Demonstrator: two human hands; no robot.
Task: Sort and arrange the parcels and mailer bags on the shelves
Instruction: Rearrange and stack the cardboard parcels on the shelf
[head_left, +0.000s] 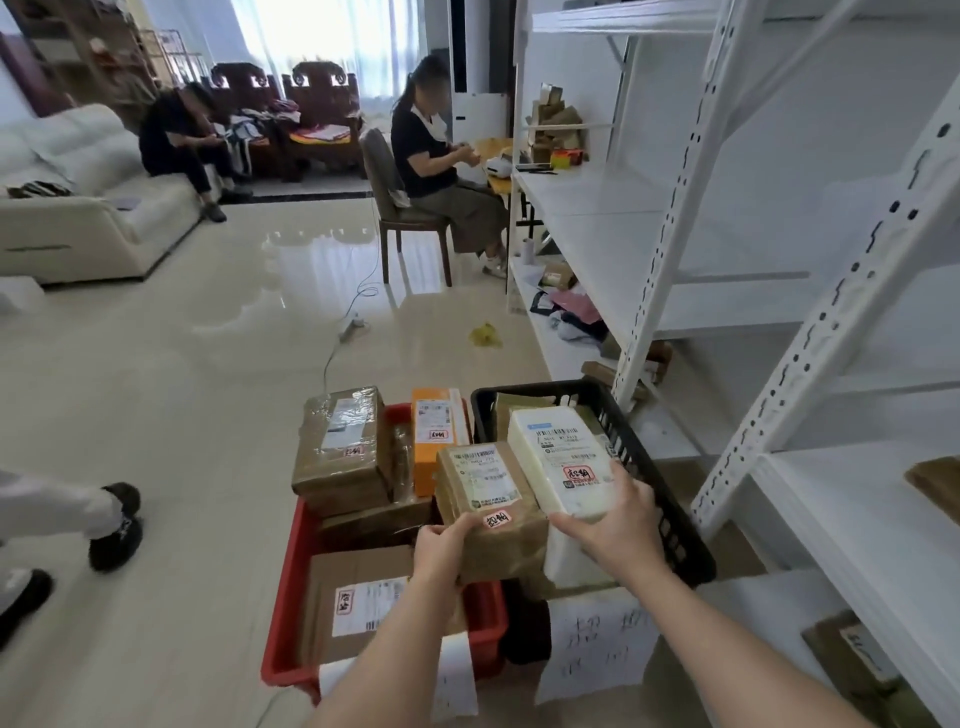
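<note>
The left hand (441, 553) grips a taped brown parcel (488, 512); at its 3 o'clock, the right hand (613, 525) grips a white parcel (563, 462).

You had red-bordered stickers w/ handwritten "超纲" on the brown parcel (488, 512) in your left hand (441, 553) and on the white parcel (563, 462) in your right hand (613, 519). Printed shipping labels on both were too small to read. Just below the white parcel, the paper sheet (597, 644) on the black crate (670, 525) showed faint handwriting, prob. the same "超纲". Stickers on other boxes left of it: unreadable.
</note>
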